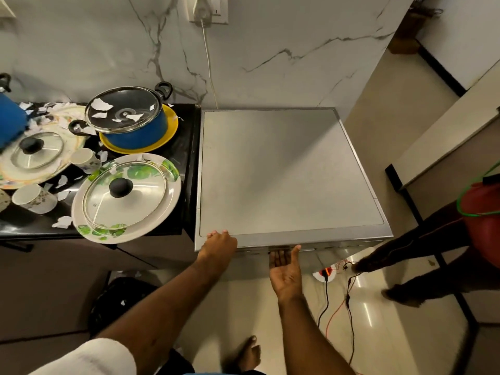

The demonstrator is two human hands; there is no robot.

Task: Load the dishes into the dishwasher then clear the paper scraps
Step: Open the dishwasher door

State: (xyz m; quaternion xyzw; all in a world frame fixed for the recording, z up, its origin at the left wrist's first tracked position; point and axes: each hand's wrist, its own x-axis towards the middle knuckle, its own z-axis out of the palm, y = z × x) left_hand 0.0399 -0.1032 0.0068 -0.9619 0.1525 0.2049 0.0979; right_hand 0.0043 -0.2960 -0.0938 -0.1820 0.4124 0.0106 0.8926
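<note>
Laying the fingers (216, 234) of the left hand (219, 244) flat and released, palm down, on the front left edge of the dishwasher (284, 171) top, grasping nothing. Holding the right hand (285, 267) palm up just under the front lip of that top, near its middle. Pointing its fingers (278, 257) straight at the lip, hiding the tips beneath it, spreading the thumb wide, grasping nothing visible.

Standing before the grey, closed dishwasher with a bare foot (250, 353) on the floor.

Looking left to a black worktop (186, 158) touching the dishwasher's side and carrying all the dishes:
- overhanging the front edge, a leaf plate (173, 190) bearing a glass lid (121, 196);
- behind it, a blue pot (140, 131) under a pot lid (135, 104), sitting on a yellow plate (171, 128);
- further left, a cup (35, 198), a second cup (84, 159) and a pale plate (10, 171) bearing a small lid (38, 154).

Showing white paper scraps (63, 221) strewn over the worktop, the pale plate and the pot lid.

Showing a black bag (119, 299) on the floor below the worktop, cables (349, 299) on the floor to the right, and another person's legs (405, 253) beyond them.
</note>
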